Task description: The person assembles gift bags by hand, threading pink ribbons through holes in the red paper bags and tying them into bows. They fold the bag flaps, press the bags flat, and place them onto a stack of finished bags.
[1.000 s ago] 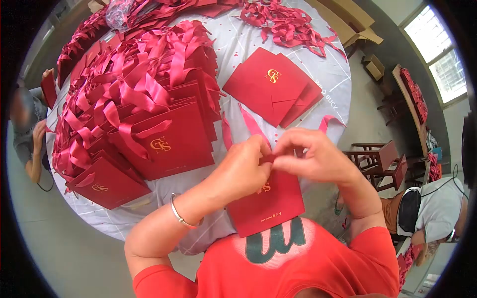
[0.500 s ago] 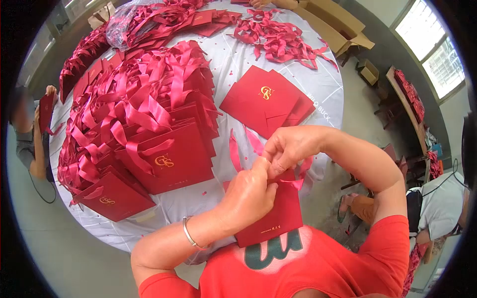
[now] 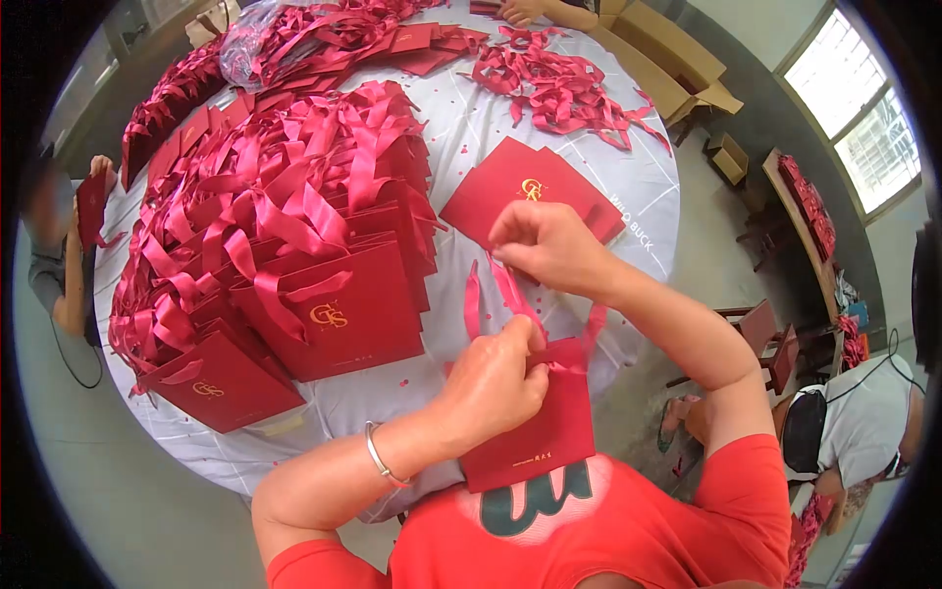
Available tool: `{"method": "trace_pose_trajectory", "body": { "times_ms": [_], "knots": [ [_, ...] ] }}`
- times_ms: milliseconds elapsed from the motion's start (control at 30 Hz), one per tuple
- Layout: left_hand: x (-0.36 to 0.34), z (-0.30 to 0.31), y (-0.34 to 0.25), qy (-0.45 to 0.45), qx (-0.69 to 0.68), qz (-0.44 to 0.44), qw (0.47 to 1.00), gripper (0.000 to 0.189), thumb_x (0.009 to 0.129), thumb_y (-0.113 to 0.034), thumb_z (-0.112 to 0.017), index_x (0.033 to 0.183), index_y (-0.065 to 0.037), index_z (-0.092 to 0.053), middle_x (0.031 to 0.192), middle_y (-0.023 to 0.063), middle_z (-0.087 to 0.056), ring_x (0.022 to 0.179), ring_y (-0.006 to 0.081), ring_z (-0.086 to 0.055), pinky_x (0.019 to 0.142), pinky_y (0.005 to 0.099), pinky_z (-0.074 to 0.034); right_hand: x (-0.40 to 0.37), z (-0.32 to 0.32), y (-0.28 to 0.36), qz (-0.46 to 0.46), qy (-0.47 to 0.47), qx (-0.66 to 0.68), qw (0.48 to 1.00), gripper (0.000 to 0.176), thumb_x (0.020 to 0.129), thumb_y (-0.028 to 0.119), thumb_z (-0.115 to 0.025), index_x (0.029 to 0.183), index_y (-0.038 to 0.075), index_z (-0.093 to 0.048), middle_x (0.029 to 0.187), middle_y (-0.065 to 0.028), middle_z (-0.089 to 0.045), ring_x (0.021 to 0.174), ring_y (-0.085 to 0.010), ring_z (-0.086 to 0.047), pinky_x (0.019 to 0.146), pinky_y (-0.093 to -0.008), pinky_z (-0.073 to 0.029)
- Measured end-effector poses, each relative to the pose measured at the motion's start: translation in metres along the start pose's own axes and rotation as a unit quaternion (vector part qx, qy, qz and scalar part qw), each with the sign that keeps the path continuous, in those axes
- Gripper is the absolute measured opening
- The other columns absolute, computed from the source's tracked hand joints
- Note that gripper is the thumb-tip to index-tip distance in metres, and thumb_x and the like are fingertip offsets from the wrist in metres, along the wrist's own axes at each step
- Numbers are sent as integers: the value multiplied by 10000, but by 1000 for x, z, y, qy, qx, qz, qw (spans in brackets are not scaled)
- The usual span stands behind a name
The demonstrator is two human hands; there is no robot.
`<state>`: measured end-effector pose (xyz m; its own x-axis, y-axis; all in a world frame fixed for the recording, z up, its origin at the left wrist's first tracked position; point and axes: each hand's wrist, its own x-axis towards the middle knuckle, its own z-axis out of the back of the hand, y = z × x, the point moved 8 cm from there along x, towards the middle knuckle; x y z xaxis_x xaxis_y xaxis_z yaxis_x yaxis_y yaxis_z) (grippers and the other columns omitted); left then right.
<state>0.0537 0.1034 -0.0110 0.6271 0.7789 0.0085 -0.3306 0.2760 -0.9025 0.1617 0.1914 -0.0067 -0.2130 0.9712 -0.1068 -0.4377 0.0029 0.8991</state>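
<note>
My left hand (image 3: pixel 496 378), a bangle at its wrist, is closed at the top edge of a small red paper gift bag (image 3: pixel 535 432). The bag rests upright against my shirt, its small printed lettering facing me. Pink satin ribbon (image 3: pixel 507 287) runs up from the bag's top, and another ribbon end lies left of it. Above, my right hand (image 3: pixel 554 247) has its thumb and index finger pinched at the ribbon's upper end. Behind that hand lie flat red bags (image 3: pixel 515 182) with a gold logo, partly covered by it.
Ribboned red bags (image 3: pixel 343 304) stand packed together at the left of the round white-clothed table (image 3: pixel 442 363). Loose ribbons (image 3: pixel 554 83) lie at the back, near another person's hand (image 3: pixel 522 12). One person (image 3: pixel 59 265) holds a bag at left; another sits at right. Cardboard boxes (image 3: pixel 677 59) stand beyond.
My right hand has moved up and away from my left hand, to the ribbon's upper end. My left hand stays at the bag's top. The view has shifted slightly.
</note>
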Motion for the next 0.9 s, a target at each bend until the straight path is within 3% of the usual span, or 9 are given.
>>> {"method": "trace_pose_trajectory", "body": {
  "times_ms": [33, 100, 533, 633, 700, 733, 800, 833, 900],
  "knots": [
    [0, 0, 0, -1, 1, -1, 1000, 207, 814, -59, -617, 972, 42, -532, 797, 279, -642, 808, 450, -645, 711, 511, -506, 6, 0, 2, 24, -18, -19, 999, 85, 853, 12, -674, 931, 3, -643, 816, -1, -654, 738, -62, -592, 665, -234, -498],
    [0, 0, 3, -7, 2, 3, 1000, 202, 809, -69, -648, 941, 37, -537, 739, 230, -659, 688, 362, -690, 648, 433, -525, 11, -2, 3, 79, -50, -69, 993, 104, 852, 25, -677, 950, -4, -654, 808, -29, -678, 740, -70, -619, 665, -244, -514],
    [2, 1, 3, -18, 24, -30, 999, 180, 828, -60, -631, 937, 48, -536, 712, 218, -663, 640, 324, -696, 612, 416, -526, 1, -2, 5, 184, -138, -207, 951, 92, 844, 48, -686, 921, -3, -682, 780, -50, -696, 713, -88, -651, 649, -254, -526],
    [5, 1, 5, 10, 11, -3, 1000, 174, 836, -57, -625, 940, 49, -534, 686, 208, -658, 609, 297, -698, 598, 407, -528, -3, 4, 7, 131, -123, -131, 975, 123, 870, 60, -672, 974, -1, -693, 780, -28, -688, 733, -81, -660, 638, -245, -524],
    [4, -2, 9, 61, -49, 67, 995, 177, 844, -53, -616, 947, 55, -522, 663, 193, -652, 576, 258, -696, 563, 391, -530, -17, 14, 10, 65, -146, 38, 986, 147, 883, 63, -666, 1008, -8, -696, 808, -17, -690, 731, -79, -657, 633, -240, -522],
    [5, -1, 10, 60, -50, 68, 995, 177, 844, -53, -616, 947, 55, -522, 663, 193, -652, 576, 258, -696, 563, 391, -530, -27, 19, 12, 55, -134, 36, 989, 169, 883, 57, -666, 1036, -9, -696, 864, -18, -694, 741, -76, -650, 647, -239, -523],
    [6, -3, 13, 70, -62, 64, 994, 180, 855, -48, -610, 957, 61, -508, 658, 176, -650, 565, 230, -693, 522, 366, -526, -51, 27, 16, 158, -117, -48, 979, 214, 860, 66, -693, 1064, 0, -694, 909, -34, -694, 779, -80, -648, 671, -235, -518],
    [6, -3, 13, 70, -64, 65, 993, 180, 855, -48, -610, 957, 61, -508, 658, 176, -650, 565, 230, -693, 522, 366, -526, -64, 27, 14, 107, -52, -94, 988, 242, 836, 121, -740, 1046, 11, -693, 922, -68, -705, 806, -104, -657, 666, -256, -512],
    [5, -5, 15, 77, -92, 71, 990, 185, 865, -45, -609, 966, 67, -501, 655, 161, -648, 568, 218, -692, 494, 343, -522, -92, 21, 11, 86, 46, -136, 986, 327, 793, 94, -760, 1102, 29, -678, 968, -59, -710, 863, -125, -650, 721, -269, -514]
  ]
}}
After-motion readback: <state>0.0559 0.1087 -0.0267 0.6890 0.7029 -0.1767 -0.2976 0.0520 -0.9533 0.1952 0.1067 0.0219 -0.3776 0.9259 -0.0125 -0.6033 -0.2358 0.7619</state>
